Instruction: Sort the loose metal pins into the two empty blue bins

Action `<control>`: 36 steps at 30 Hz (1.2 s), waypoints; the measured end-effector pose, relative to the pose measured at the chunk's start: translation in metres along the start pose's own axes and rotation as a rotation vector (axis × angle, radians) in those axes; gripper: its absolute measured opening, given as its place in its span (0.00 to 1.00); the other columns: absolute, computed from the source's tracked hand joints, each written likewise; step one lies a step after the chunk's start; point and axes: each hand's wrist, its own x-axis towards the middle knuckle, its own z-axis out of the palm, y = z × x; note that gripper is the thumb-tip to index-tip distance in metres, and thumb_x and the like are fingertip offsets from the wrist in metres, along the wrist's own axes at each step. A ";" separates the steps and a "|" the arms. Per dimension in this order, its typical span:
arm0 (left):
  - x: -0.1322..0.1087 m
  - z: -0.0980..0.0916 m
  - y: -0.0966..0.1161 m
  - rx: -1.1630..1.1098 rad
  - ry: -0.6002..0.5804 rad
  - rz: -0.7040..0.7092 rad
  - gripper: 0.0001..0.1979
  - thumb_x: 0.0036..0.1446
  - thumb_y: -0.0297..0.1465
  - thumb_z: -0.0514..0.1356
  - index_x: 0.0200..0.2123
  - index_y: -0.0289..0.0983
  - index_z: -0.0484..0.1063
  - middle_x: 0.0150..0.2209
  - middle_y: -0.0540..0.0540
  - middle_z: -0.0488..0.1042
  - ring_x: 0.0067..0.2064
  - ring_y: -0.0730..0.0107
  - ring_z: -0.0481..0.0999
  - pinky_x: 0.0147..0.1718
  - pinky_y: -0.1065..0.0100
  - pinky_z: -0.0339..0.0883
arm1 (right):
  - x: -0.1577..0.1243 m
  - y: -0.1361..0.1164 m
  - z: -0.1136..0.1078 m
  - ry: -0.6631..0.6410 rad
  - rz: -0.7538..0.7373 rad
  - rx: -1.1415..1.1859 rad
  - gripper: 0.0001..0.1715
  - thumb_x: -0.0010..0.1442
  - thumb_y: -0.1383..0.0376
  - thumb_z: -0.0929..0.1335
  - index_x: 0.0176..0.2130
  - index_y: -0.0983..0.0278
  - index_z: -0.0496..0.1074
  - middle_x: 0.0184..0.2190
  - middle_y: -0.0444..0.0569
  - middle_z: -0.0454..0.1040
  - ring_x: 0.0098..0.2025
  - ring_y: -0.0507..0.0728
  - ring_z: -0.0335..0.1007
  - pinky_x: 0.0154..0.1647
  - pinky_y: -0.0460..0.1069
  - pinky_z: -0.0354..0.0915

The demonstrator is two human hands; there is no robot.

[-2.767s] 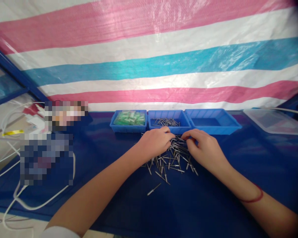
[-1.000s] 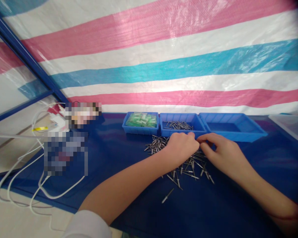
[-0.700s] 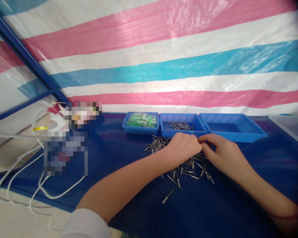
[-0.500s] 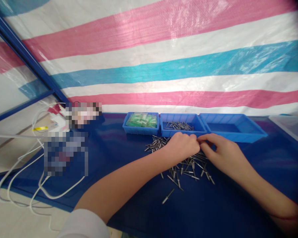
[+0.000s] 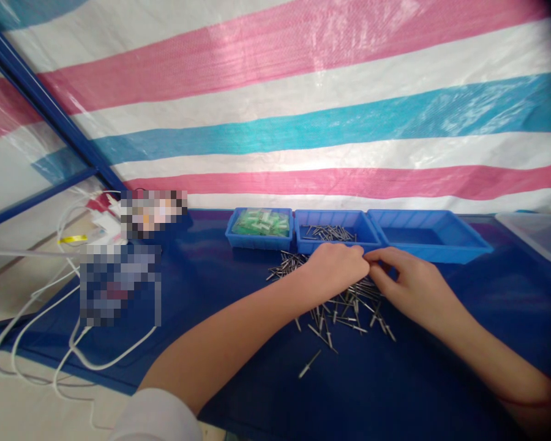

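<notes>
My left hand (image 5: 337,267) is closed in a loose fist, back of the hand up, above a pile of metal blind rivets (image 5: 356,306) on the blue table. Whatever its fingers hold is hidden. Thumb and forefinger of my right hand (image 5: 401,275) are pinched together against the left hand's fingertips; anything between them is too small or covered to make out. Just behind the hands, a blue bin (image 5: 371,236) contains more rivets (image 5: 330,233). One single rivet (image 5: 309,364) lies apart, nearer the front.
Left of the rivet bin stands a blue bin (image 5: 259,244) with green-and-white packets (image 5: 262,222). Another blue bin (image 5: 459,251) is on the right, beside a clear plastic container (image 5: 539,236). White cables (image 5: 96,367) loop over the table's left side. A striped sheet (image 5: 303,135) hangs behind.
Both hands stay together over the pile with almost no movement. The whole view has shifted very slightly.
</notes>
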 end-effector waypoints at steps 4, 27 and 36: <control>0.001 0.001 -0.002 0.007 -0.006 0.037 0.13 0.62 0.21 0.50 0.42 0.30 0.75 0.39 0.38 0.74 0.40 0.57 0.78 0.33 0.61 0.72 | 0.000 -0.001 0.000 -0.006 -0.005 0.006 0.11 0.56 0.66 0.63 0.34 0.62 0.75 0.32 0.48 0.77 0.33 0.58 0.73 0.35 0.52 0.65; -0.009 0.011 -0.007 0.038 0.055 0.013 0.11 0.63 0.23 0.51 0.40 0.32 0.73 0.39 0.42 0.72 0.38 0.58 0.78 0.30 0.63 0.71 | 0.000 0.003 0.000 -0.024 0.023 0.008 0.12 0.56 0.65 0.63 0.36 0.63 0.76 0.31 0.48 0.77 0.31 0.57 0.72 0.34 0.51 0.65; -0.011 0.018 -0.010 0.044 0.112 0.002 0.11 0.63 0.24 0.49 0.42 0.32 0.71 0.40 0.41 0.71 0.38 0.62 0.77 0.31 0.65 0.70 | 0.001 0.001 -0.004 -0.015 0.022 0.006 0.13 0.57 0.64 0.63 0.35 0.63 0.76 0.31 0.48 0.77 0.29 0.56 0.72 0.32 0.51 0.65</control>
